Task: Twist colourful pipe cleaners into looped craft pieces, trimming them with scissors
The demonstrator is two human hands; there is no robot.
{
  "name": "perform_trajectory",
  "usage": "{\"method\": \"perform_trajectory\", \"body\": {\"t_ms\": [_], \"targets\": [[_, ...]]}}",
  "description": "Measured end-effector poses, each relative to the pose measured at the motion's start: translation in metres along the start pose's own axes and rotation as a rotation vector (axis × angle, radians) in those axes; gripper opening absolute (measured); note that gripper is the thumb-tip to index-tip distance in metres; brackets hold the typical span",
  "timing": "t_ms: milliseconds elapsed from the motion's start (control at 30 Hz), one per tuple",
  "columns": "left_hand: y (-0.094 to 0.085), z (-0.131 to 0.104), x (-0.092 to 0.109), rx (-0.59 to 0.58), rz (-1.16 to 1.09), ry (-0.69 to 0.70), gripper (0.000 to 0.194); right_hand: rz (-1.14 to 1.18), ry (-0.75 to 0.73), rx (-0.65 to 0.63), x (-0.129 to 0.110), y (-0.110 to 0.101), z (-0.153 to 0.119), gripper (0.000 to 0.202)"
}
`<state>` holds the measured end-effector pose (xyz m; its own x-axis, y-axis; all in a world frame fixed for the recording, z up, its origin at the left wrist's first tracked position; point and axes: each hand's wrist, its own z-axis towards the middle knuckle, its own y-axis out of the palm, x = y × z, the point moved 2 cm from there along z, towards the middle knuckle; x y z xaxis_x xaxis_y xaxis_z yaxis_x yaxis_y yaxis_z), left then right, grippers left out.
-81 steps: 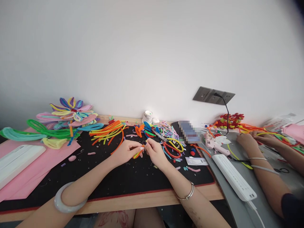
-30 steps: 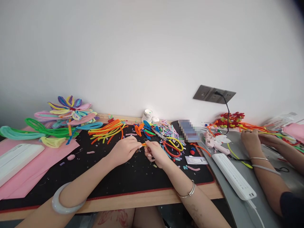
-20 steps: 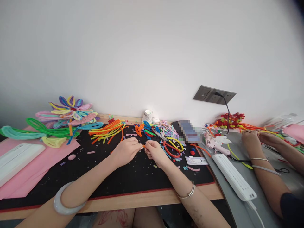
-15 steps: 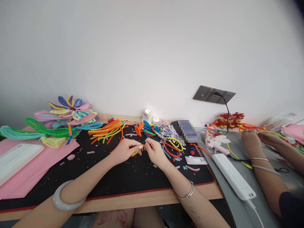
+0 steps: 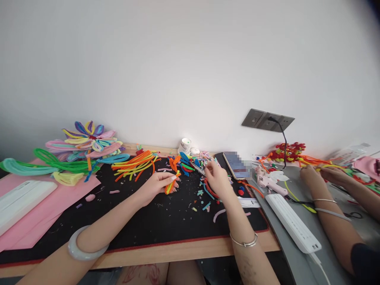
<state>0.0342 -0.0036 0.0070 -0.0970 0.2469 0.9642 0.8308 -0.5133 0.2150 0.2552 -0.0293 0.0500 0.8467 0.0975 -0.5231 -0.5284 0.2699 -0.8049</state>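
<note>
The left hand [image 5: 160, 185] holds orange and yellow fuzzy sticks [image 5: 171, 187]. The right hand [image 5: 219, 181] is by the scissors [image 5: 198, 169]; I can't tell if it grips them.

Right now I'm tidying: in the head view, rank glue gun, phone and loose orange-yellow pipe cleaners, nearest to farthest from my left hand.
1. Loose orange-yellow pipe cleaners: beyond your left hand, leftward.
2. Phone: to the right.
3. Glue gun: right of the phone.

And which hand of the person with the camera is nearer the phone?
Right. The right hand is just left of the phone; the left hand is much farther left, holding an orange-and-yellow bundle.
</note>
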Motion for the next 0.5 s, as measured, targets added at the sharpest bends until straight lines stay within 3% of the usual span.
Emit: {"method": "perform_trajectory", "body": {"t_ms": [67, 200, 333, 500], "targets": [[-0.003, 0.002, -0.002, 0.028, -0.063, -0.043, 0.031, -0.143, 0.119, -0.043, 0.024, -0.013, 0.002, 0.006], [-0.008, 0.005, -0.007, 0.033, -0.155, -0.123, 0.030, -0.267, 0.207, -0.219, 0.055, -0.019, -0.004, 0.016], [-0.010, 0.007, -0.009, 0.039, -0.217, -0.151, 0.027, -0.324, 0.255, -0.307, 0.060, -0.010, -0.009, 0.023], [-0.007, 0.005, -0.007, 0.081, -0.159, -0.115, 0.025, -0.371, 0.235, -0.261, 0.055, -0.006, -0.009, 0.009]]}}
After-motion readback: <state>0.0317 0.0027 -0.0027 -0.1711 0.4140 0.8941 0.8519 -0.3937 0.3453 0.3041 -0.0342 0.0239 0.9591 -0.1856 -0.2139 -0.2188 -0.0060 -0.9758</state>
